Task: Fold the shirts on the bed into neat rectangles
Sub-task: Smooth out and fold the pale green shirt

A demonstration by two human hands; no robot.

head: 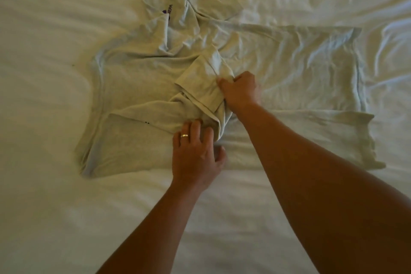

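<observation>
A sleeve (203, 82) is gripped by the right hand (241, 91); the shirt (133, 87) (crumpled on the bed (55, 218)) is pressed by the left hand's (195, 153) loosely spread fingers.

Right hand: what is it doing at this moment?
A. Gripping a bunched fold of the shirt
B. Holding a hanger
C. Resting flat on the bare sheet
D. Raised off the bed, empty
A. The right hand has its fingers curled round a bunched fold of the pale shirt near its middle, while the left hand presses on the cloth just below.
</observation>
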